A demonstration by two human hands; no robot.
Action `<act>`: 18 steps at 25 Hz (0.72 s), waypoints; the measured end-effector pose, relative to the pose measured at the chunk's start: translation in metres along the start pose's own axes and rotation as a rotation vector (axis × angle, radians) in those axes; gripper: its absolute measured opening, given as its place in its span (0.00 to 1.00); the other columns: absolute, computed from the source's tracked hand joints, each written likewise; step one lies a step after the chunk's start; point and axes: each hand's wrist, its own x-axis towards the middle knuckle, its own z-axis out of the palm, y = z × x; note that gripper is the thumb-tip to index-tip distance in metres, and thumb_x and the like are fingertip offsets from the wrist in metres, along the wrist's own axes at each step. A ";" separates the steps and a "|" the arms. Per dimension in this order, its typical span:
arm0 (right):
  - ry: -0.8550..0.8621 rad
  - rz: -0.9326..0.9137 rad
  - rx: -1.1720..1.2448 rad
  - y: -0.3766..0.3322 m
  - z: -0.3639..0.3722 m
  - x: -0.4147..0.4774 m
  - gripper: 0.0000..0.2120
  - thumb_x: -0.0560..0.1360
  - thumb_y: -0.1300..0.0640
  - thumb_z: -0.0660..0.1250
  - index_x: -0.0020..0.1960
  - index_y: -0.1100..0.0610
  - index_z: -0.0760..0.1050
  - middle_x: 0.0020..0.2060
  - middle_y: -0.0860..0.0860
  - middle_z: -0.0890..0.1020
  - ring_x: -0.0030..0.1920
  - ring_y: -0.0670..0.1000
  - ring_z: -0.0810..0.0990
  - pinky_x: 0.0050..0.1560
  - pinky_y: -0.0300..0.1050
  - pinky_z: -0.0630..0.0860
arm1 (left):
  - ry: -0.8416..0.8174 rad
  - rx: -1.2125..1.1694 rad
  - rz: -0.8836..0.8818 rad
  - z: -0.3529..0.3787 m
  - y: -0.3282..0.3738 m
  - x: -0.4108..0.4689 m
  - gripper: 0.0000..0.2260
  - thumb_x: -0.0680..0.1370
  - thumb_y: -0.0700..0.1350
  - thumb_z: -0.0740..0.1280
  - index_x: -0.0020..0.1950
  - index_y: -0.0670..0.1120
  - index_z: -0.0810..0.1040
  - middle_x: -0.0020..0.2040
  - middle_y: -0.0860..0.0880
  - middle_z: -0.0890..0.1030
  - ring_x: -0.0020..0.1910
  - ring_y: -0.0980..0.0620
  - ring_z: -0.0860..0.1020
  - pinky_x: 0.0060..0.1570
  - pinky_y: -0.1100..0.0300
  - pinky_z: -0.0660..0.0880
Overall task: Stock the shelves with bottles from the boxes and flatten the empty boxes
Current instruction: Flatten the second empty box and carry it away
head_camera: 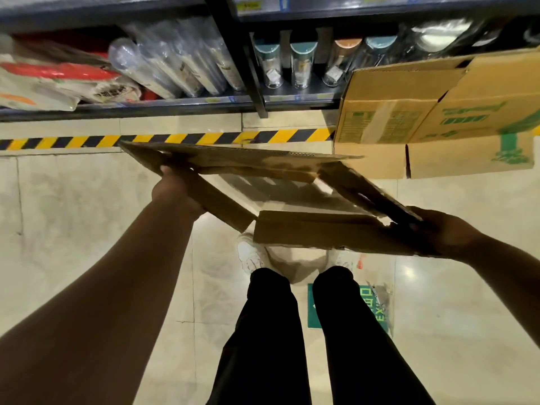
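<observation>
An empty brown cardboard box (306, 232) hangs in the air above my feet, skewed into a slanted diamond with the floor visible through it. My left hand (175, 191) grips its left wall near the far corner. On the opposite side, my right hand (444, 232) grips the near right corner. Several clear bottles (301, 65) with teal and orange caps stand on the lower shelf (292, 99) straight ahead.
A second cardboard box with green print (423, 118) stands against the shelf at the right, flaps open. Packaged goods (58, 80) fill the shelf on the left. A yellow-black hazard stripe (175, 140) runs along the tiled floor. A green floor sticker (350, 305) lies by my legs.
</observation>
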 end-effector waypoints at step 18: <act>0.499 0.061 -0.438 -0.002 0.026 0.048 0.02 0.79 0.56 0.64 0.50 0.51 0.75 0.44 0.53 0.81 0.47 0.59 0.78 0.52 0.51 0.63 | -0.286 1.862 1.498 0.046 -0.050 0.018 0.47 0.69 0.68 0.71 0.80 0.46 0.56 0.79 0.42 0.59 0.79 0.40 0.55 0.76 0.40 0.47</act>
